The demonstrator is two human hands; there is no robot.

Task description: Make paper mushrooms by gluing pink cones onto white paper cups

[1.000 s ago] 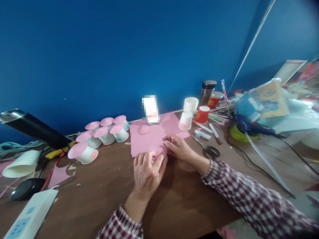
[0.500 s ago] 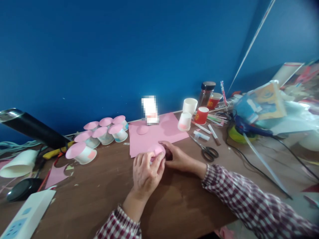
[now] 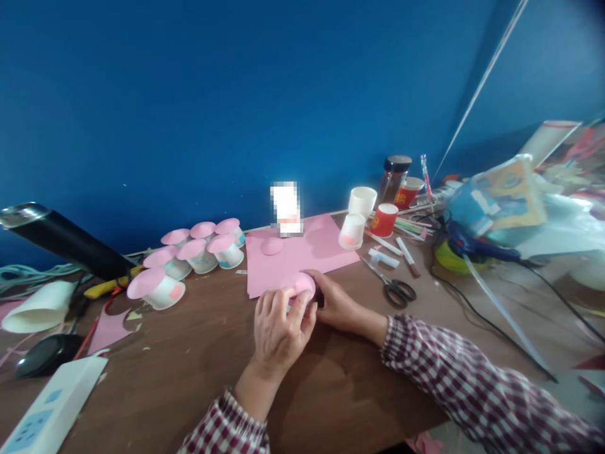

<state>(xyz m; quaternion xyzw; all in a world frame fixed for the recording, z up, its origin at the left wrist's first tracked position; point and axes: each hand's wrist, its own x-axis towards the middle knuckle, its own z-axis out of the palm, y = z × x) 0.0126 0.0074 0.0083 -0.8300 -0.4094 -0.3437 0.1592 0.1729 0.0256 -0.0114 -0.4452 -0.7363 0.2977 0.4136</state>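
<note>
Between my hands, at the front edge of the pink sheets, is a round pink paper disc (image 3: pixel 305 284). My left hand (image 3: pixel 280 323) is closed on it, thumb and fingers pressing its near left side. My right hand (image 3: pixel 336 304) curls around the right side, its fingertips mostly hidden behind the disc. A sliver of white shows below the disc, but the hands cover what it belongs to. Beyond them, another pink disc (image 3: pixel 272 246) lies on the pink paper sheets (image 3: pixel 316 243). To the left stand several white paper cups (image 3: pixel 165 292) topped with pink discs.
Scissors (image 3: pixel 399 293), a glue stick (image 3: pixel 384 258) and a marker (image 3: pixel 407 255) lie to the right. Behind them stand white cups (image 3: pixel 351 231), a red cup (image 3: pixel 384 221) and a dark-lidded jar (image 3: pixel 396 176). A glue gun (image 3: pixel 477 244) trails its cord; a power strip (image 3: pixel 57 403) sits front left.
The view has shifted slightly. Both hands stay at the pink disc with nearly the same hold; my right hand sits a little closer against it.
</note>
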